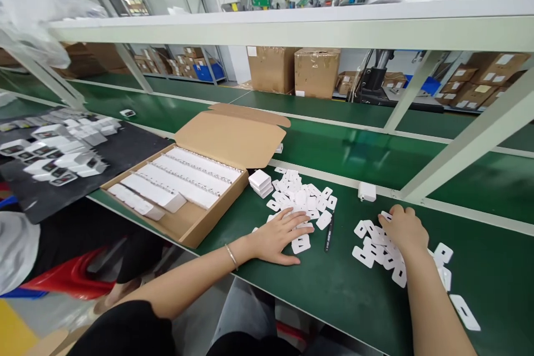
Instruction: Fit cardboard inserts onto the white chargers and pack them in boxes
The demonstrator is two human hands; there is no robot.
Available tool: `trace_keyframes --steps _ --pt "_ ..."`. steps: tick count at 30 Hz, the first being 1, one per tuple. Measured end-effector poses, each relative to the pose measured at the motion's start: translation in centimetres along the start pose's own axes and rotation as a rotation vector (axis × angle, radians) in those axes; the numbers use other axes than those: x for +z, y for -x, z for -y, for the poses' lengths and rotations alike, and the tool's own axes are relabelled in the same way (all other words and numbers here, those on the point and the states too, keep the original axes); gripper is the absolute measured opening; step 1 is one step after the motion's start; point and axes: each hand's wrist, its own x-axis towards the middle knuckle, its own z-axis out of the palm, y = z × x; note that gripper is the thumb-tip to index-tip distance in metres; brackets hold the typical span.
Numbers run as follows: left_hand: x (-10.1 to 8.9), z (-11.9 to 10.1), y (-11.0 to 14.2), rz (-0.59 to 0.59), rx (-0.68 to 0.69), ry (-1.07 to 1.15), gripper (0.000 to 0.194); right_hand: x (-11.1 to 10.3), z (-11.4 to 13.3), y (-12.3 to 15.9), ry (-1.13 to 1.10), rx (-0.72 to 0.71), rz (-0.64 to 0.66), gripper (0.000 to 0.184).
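Observation:
My left hand [280, 235] lies flat with its fingers spread over the near edge of a pile of small white slotted plates [300, 197]. One white slotted plate [301, 243] shows just below its fingers. Over a second, looser group of these plates [375, 247], my right hand [405, 228] is curled, with a white slotted plate [386, 216] at its fingertips. The far fingers are partly hidden by the back of that hand. Between the two groups lies a black pen-like tool [329, 233].
An open cardboard box [198, 233] holds rows of white pieces on the left. Stacked white blocks [261, 182] stand beside it. A white adapter-like block [367, 191] sits near the rail. A shelf post [467, 139] rises at right. Someone sits at far left beside a black mat [137, 150].

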Motion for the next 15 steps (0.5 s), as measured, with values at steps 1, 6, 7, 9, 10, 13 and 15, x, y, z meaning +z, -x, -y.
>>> trace_keyframes --steps 1,6,7,9,10,13,15 --pt "0.1 0.3 -0.3 -0.007 -0.02 0.001 0.079 0.1 0.0 0.0 0.008 -0.01 -0.009 0.046" --pt "0.1 1.5 -1.1 -0.015 -0.099 -0.039 0.065 0.6 0.7 0.3 0.042 -0.029 -0.072 0.04" --pt "0.0 1.6 -1.3 -0.014 -0.102 -0.048 0.065 0.6 1.0 0.5 0.045 -0.034 -0.087 0.04" --pt "-0.1 1.8 -1.8 -0.018 -0.084 -0.054 0.067 0.7 1.5 0.9 0.044 -0.046 -0.116 0.039" --pt "-0.1 1.8 -2.2 -0.024 -0.065 -0.047 0.067 0.7 1.8 1.1 0.041 -0.048 -0.129 0.039" --pt "-0.2 2.3 -4.3 -0.091 -0.048 -0.033 0.058 0.7 2.3 1.4 0.023 -0.044 -0.161 0.037" --pt "-0.2 3.3 -6.5 -0.169 -0.114 -0.078 0.049 0.7 2.4 1.5 0.011 -0.038 -0.173 0.036"
